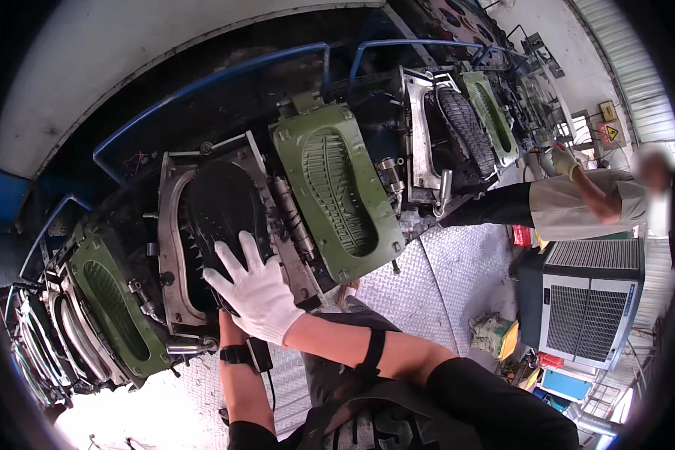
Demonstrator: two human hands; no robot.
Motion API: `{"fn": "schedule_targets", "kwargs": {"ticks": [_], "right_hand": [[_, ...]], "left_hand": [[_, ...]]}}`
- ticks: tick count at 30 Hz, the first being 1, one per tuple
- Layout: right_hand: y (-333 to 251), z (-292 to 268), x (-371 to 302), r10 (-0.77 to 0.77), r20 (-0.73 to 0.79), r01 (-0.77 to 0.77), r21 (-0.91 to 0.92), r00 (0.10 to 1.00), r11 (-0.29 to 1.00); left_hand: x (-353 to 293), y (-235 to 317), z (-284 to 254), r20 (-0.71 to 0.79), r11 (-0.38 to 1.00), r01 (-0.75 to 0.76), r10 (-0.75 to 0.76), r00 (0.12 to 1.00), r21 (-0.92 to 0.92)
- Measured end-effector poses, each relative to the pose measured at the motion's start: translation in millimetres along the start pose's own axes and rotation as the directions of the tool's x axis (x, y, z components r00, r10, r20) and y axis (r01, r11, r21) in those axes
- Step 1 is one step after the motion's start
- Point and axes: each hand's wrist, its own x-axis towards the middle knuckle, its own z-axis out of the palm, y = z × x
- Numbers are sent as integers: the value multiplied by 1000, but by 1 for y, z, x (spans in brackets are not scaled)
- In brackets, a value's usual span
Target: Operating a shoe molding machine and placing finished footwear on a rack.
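A black shoe sole [225, 196] lies in the open metal mould frame [171, 240] in front of me, its near end slightly raised over the cavity. My right hand [256, 294], in a white knit glove, rests on the near end of the sole with fingers spread. Under it, the forearm of my left arm [241, 379] reaches up to the same near end. The right hand and the sole hide the left hand's fingers. Beside the frame, to the right, a green mould plate [289, 154] with a sole-shaped hollow stands open.
Another green plate [90, 262] and several moulds line the left. Further right, an open mould holds a treaded sole [466, 127]. A co-worker [577, 201] stands at the far right, near a large grey cooling unit [592, 311]. Blue rails [210, 81] run behind the moulds.
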Motion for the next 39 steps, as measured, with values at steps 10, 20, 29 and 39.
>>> {"fn": "schedule_targets", "kwargs": {"ticks": [10, 20, 29, 39], "right_hand": [[53, -77, 30, 100, -483, 204, 537, 870, 819], [228, -175, -110, 415, 19, 298, 665, 910, -684], [438, -251, -232, 799, -111, 683, 595, 591, -423], [590, -222, -282, 859, 134, 248, 925, 495, -287]], "left_hand": [[34, 22, 48, -84, 985, 91, -104, 991, -144], [51, 8, 14, -33, 936, 193, -211, 977, -294], [-39, 41, 121, -322, 948, -46, -61, 945, -315], [-159, -79, 400, 166, 851, 480, -516, 840, 212]]}}
